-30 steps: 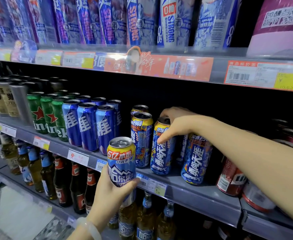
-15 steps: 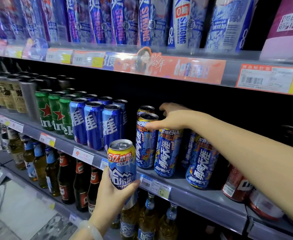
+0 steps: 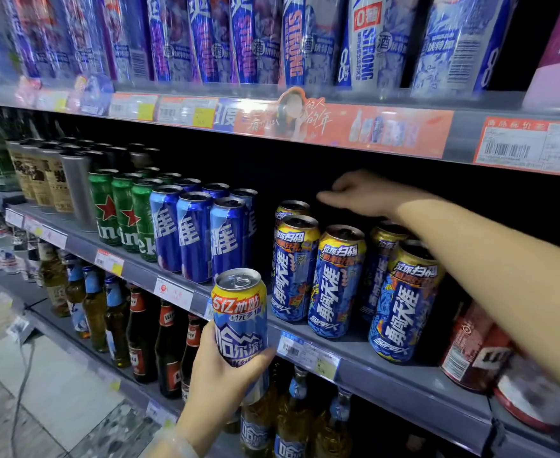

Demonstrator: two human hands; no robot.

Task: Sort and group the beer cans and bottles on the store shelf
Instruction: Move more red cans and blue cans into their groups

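My left hand [image 3: 220,385] grips a blue and yellow Harbin beer can [image 3: 240,317], held upright in front of the middle shelf's edge [image 3: 354,365]. On that shelf stand several blue and yellow Superx cans [image 3: 333,279], side by side. My right hand [image 3: 358,193] reaches in above and behind them, fingers loosely extended and holding nothing. To the left stand blue cans [image 3: 194,234] and green Heineken cans [image 3: 123,213].
Tall blue and purple cans [image 3: 252,38] fill the top shelf. Red cans [image 3: 473,345] lie at the far right of the middle shelf. Brown and green bottles [image 3: 140,328] line the lower shelf. Silver and tan cans [image 3: 50,180] stand far left. Floor tiles show at bottom left.
My right hand let go of the Superx can it held by the top and lifted away, now hovering above the row. The Harbin can stays in my left hand.
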